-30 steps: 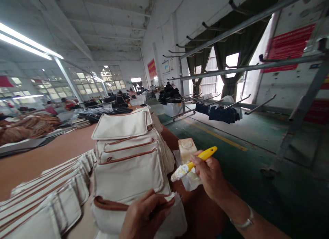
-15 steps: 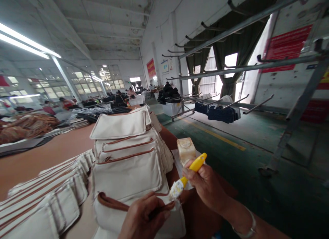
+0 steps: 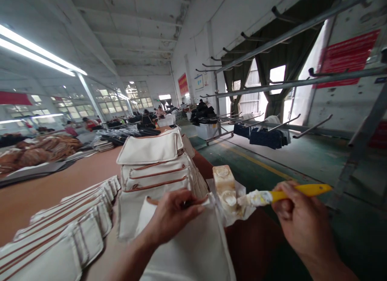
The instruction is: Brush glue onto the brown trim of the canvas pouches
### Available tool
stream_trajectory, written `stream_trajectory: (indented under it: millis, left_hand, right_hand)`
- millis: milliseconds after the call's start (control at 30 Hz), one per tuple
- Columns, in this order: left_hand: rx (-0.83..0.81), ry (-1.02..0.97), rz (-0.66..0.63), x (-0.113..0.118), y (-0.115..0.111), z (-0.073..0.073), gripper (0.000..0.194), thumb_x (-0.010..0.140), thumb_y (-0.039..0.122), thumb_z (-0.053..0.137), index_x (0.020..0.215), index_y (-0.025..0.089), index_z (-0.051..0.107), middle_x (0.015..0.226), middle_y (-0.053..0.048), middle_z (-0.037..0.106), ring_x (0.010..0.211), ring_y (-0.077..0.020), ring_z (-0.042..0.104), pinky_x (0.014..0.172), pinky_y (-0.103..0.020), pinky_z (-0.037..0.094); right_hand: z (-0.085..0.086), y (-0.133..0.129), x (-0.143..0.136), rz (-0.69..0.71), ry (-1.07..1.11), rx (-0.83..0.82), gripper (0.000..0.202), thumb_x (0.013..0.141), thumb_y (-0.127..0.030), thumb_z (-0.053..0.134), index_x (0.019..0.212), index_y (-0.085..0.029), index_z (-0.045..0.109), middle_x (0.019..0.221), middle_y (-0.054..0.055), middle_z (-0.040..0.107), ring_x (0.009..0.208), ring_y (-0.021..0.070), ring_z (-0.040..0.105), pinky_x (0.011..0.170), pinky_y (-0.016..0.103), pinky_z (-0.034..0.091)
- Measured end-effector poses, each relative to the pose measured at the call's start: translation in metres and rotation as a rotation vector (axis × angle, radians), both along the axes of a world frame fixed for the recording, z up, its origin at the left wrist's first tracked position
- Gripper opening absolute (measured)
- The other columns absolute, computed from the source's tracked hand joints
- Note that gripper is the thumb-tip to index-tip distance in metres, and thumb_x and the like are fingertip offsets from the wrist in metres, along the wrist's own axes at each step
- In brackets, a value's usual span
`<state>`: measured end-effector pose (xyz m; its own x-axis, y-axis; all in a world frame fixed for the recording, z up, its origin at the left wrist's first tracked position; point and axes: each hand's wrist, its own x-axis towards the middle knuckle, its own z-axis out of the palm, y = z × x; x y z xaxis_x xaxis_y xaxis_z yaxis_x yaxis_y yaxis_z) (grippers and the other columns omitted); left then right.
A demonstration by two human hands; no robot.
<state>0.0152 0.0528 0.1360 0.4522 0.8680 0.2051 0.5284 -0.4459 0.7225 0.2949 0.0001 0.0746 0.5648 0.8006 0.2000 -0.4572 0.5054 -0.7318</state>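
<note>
In my right hand is a yellow-handled brush, held level with its white-caked bristles pointing left. The bristle end is at the small opening of a yellowed plastic container, which sits on a whitish sheet. My left hand pinches the brown-trimmed top edge of a cream bag piece. That piece tilts up in front of a stack of similar cream pieces. My left fingertips partly hide the pinched edge.
On the brown table, a fanned row of cream pieces lies to the left. Brown material is heaped farther back. A metal rack with prongs stands at right, dark blue items hanging on it. People work in the background.
My right hand has moved right, taking the brush from the brown-trimmed edge to the container. My left hand has raised the cream bag piece by its edge.
</note>
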Motion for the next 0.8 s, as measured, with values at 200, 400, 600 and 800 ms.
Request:
stream_trajectory:
  millis: [200, 400, 600, 800]
  left_hand:
    - [0.002, -0.27, -0.178, -0.006, 0.007, 0.084, 0.091, 0.081, 0.085, 0.012, 0.062, 0.015, 0.067, 0.057, -0.001, 0.048, 0.055, -0.0127, 0.043, 0.054, -0.025, 0.035]
    - [-0.367, -0.061, 0.043, -0.109, 0.02, 0.032, 0.103, 0.078, 0.085, 0.0, 0.069, 0.016, 0.075, 0.056, -0.007, 0.061, 0.055, -0.0176, 0.05, 0.059, -0.03, 0.039]
    - [-0.161, 0.417, 0.43, -0.176, 0.027, -0.086, 0.046, 0.078, 0.062, 0.054, 0.07, 0.018, 0.065, 0.062, 0.001, 0.06, 0.064, -0.015, 0.053, 0.061, -0.023, 0.035]
    - [-0.132, 0.41, 0.606, -0.153, 0.005, -0.16, 0.025, 0.079, 0.043, 0.055, 0.086, 0.019, 0.058, 0.077, -0.002, 0.065, 0.073, -0.0182, 0.059, 0.065, -0.025, 0.036]
  right_hand:
    - [0.026, -0.011, 0.047, -0.032, 0.264, 0.04, 0.02, 0.086, -0.017, 0.07, 0.069, -0.016, 0.061, 0.055, -0.005, 0.039, 0.046, 0.0042, 0.037, 0.049, 0.018, 0.043]
    - [0.01, -0.012, 0.044, 0.023, 0.241, -0.046, 0.019, 0.086, -0.02, 0.073, 0.07, -0.018, 0.063, 0.053, -0.004, 0.037, 0.043, 0.0055, 0.035, 0.041, 0.02, 0.039]
    - [-0.024, 0.004, 0.004, 0.163, 0.205, -0.133, 0.023, 0.082, -0.027, 0.078, 0.071, -0.015, 0.062, 0.05, -0.006, 0.037, 0.041, 0.0053, 0.031, 0.038, 0.016, 0.036]
    - [-0.04, 0.008, -0.02, 0.211, 0.124, -0.221, 0.027, 0.076, -0.033, 0.084, 0.077, -0.014, 0.066, 0.05, -0.006, 0.038, 0.041, 0.0052, 0.033, 0.037, 0.013, 0.035]
